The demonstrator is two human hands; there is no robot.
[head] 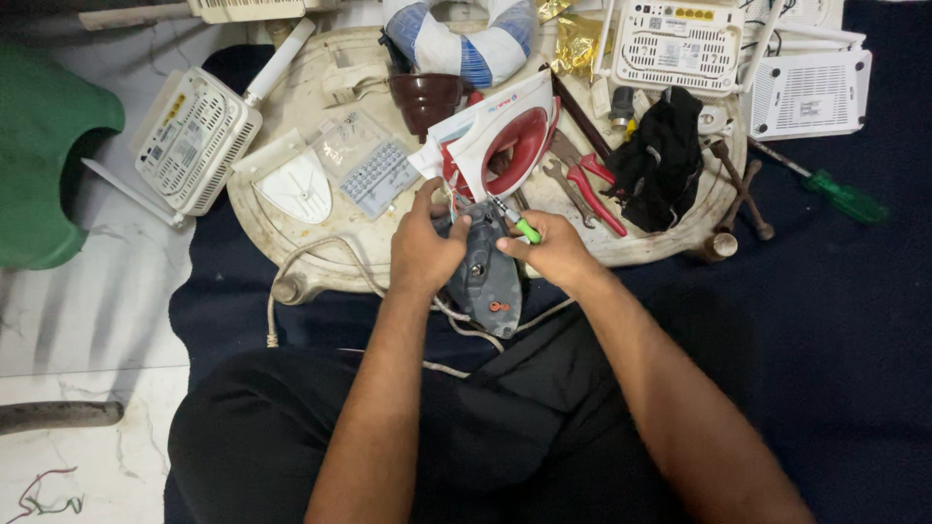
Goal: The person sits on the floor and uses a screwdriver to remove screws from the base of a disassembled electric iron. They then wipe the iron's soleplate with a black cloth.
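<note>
At the near edge of the round tray, the left hand grips the iron by its grey base, while the right hand pinches a green screwdriver against it. The iron looks heavy, rigid and smooth-shelled, so the base edge or handle seems the surest hold. Red pliers lie just right.

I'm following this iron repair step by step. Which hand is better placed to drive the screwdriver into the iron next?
The right hand: it already grips the green-handled screwdriver, its tip at the iron. The left hand is busy steadying the iron's grey base.
</note>
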